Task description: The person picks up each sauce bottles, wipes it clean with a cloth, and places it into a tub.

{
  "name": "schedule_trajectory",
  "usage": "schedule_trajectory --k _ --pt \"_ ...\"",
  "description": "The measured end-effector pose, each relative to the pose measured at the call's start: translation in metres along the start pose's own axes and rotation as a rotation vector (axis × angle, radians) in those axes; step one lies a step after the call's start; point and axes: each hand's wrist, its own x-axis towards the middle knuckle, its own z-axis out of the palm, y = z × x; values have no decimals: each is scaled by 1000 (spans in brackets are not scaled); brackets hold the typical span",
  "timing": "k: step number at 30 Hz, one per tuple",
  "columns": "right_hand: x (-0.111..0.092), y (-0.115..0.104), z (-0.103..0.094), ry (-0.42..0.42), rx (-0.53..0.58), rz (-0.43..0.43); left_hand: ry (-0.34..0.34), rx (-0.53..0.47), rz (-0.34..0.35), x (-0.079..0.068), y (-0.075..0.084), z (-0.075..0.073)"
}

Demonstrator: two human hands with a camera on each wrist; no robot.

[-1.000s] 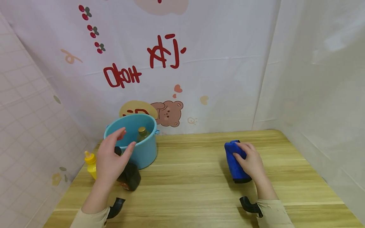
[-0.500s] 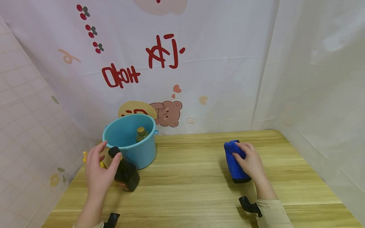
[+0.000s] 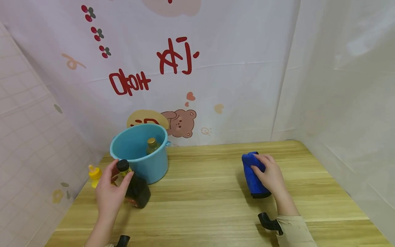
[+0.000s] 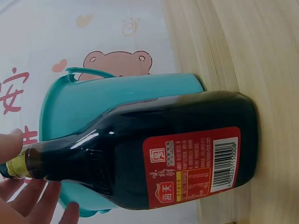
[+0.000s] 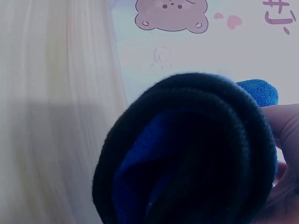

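Observation:
My left hand (image 3: 109,192) is at the neck of a dark soy sauce bottle (image 3: 138,192), thumb on one side and fingers on the other, just below the black cap. Upright on the table, the bottle shows a red label with a barcode in the left wrist view, where the thumb (image 4: 10,145) overlaps the neck's edge. On the right, my right hand (image 3: 271,175) holds a folded blue cloth (image 3: 251,173) with a black border, pinched between thumb and fingers. The right wrist view looks into the dark rolled end of the cloth (image 5: 187,86).
Behind the soy sauce bottle stands a light blue bucket (image 3: 158,168), with a gold-capped bottle (image 3: 152,147) inside. A yellow squeeze bottle (image 3: 95,174) is left of my left hand. A printed white sheet (image 3: 234,85) closes off the back of the wooden table (image 3: 197,206).
My left hand has come down and back from in front of the bucket to the soy sauce bottle's neck, its fingers drawing closer together. My right hand keeps its hold on the cloth.

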Motion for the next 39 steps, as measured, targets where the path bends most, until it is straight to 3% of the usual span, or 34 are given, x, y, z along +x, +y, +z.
schedule_trajectory --k 13,23,30,39 --pt "-1 -2 1 -5 -5 -6 19 -100 -75 1 -3 3" --pt "-1 -2 1 -4 -1 -9 71 -188 -29 -2 4 14" --pt "-1 0 0 -2 -9 -5 -13 -319 48 -3 28 34" --pt "-1 1 0 -3 -11 -3 -188 -432 103 0 66 74"
